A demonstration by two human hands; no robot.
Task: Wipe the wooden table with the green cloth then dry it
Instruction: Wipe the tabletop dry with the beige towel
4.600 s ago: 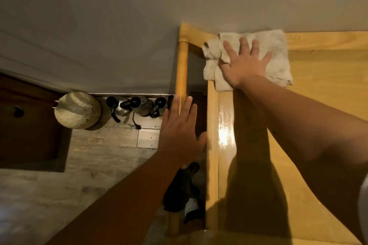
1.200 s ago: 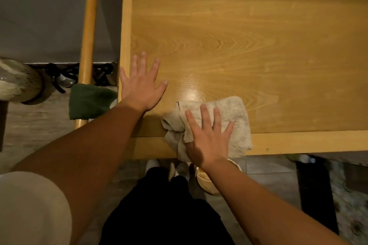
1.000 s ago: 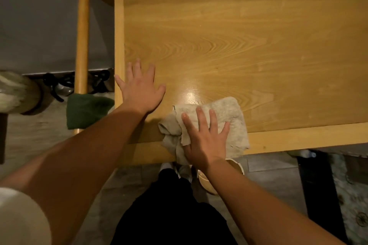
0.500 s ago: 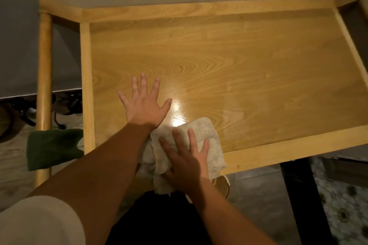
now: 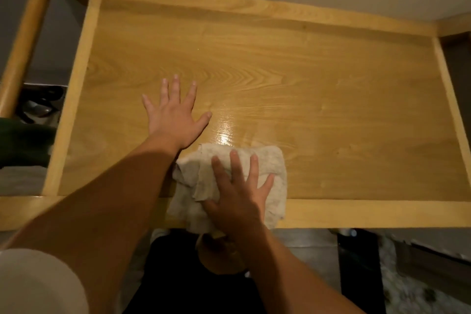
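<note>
The wooden table (image 5: 331, 109) fills the view, with a raised rim all around and a glossy glare spot near its middle front. A pale, crumpled cloth (image 5: 270, 163) lies at the front edge and hangs partly over the rim. My right hand (image 5: 239, 196) presses flat on this cloth with fingers spread. My left hand (image 5: 175, 115) rests flat and bare on the tabletop, just left of the cloth. The green cloth (image 5: 23, 143) lies off the table at the far left, on something below the rim, and neither hand touches it.
A grey wall runs right behind the table. Dark metal pots (image 5: 38, 102) stand on the floor at the left beside a table leg (image 5: 23, 41). A round tan object (image 5: 221, 260) sits below the front edge. A dark cabinet (image 5: 359, 267) stands at lower right.
The pale cloth under my right hand has slid a little to the right along the front edge. My left hand has shifted further onto the tabletop. The view has swung right.
</note>
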